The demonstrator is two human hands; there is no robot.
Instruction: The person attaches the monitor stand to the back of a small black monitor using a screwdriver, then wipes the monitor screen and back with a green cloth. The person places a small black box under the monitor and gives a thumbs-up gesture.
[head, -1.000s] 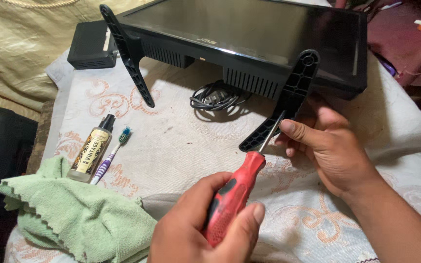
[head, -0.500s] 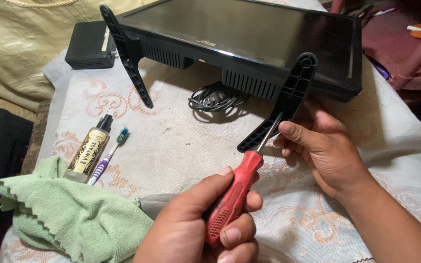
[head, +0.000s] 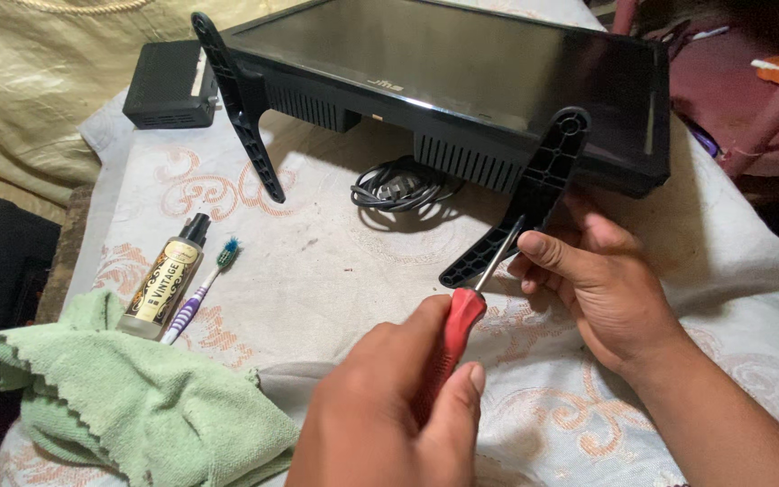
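Observation:
A black flat-screen television [head: 462,81] lies screen-up on a patterned white cloth [head: 317,261], with two black stand legs. My left hand [head: 389,406] grips a red-handled screwdriver [head: 457,329], its metal shaft pointing up into the right stand leg [head: 534,194]. My right hand [head: 597,280] rests beside that leg, its thumb and fingers touching the leg's lower end near the screwdriver shaft. The left stand leg [head: 241,113] sticks out toward me, untouched.
A coiled black cable [head: 398,185] lies under the television's edge. A small bottle [head: 164,281] and a toothbrush [head: 200,290] lie at left, above a crumpled green cloth [head: 137,406]. A black box [head: 169,86] sits at far left behind the television.
My left hand has pushed the screwdriver up and forward, closing more tightly over the red handle. My right hand stays at the right stand leg.

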